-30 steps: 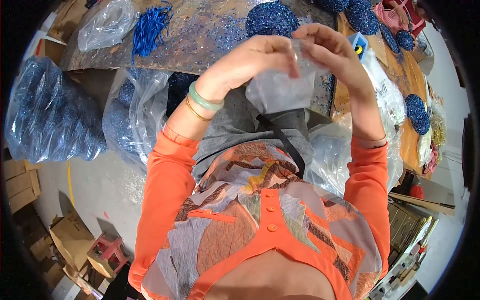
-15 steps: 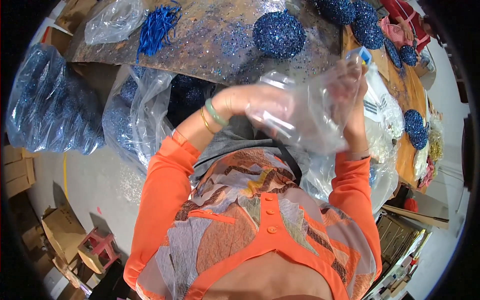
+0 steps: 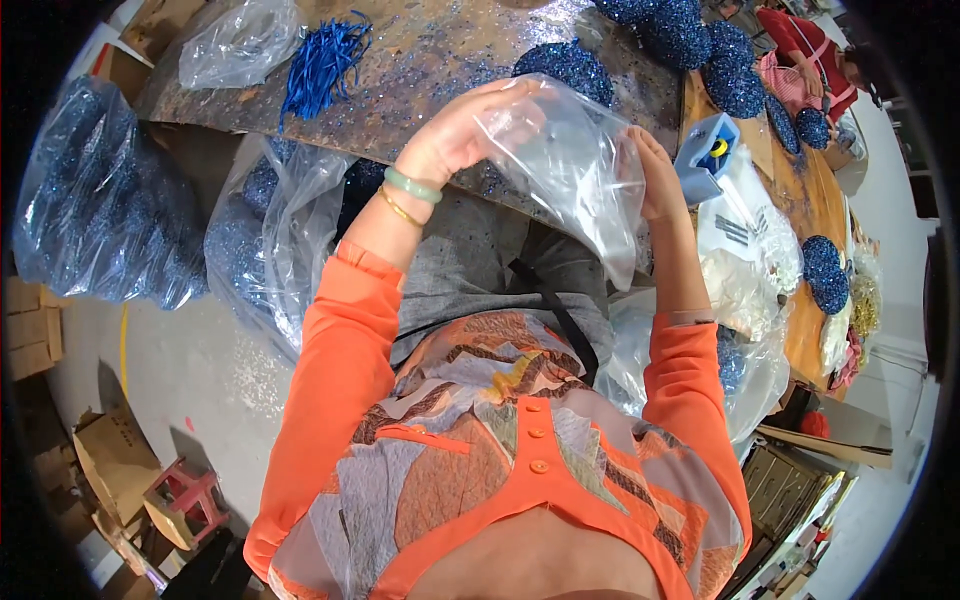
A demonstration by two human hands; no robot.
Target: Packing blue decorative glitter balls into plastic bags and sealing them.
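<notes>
A clear plastic bag (image 3: 575, 170) is held spread between both hands above my lap. My left hand (image 3: 465, 130), with a green bangle and a thin gold one on the wrist, grips the bag's upper left edge. My right hand (image 3: 655, 180) grips its right side. Just beyond the bag a blue glitter ball (image 3: 570, 65) rests on the glitter-covered worktable (image 3: 430, 50). A bundle of blue cords (image 3: 325, 55) lies further left on that table.
Big clear sacks of blue glitter balls stand at the left (image 3: 90, 200) and beside my left knee (image 3: 280, 230). More blue balls (image 3: 700, 45) line the wooden bench (image 3: 800, 200), next to a blue tape dispenser (image 3: 705, 155). Another person in red (image 3: 810, 50) works at the far end. Cardboard boxes (image 3: 110, 460) sit on the floor.
The bag has been pulled open wider and lowered toward my lap. My hands have moved apart, the left one sliding left along the bag's edge.
</notes>
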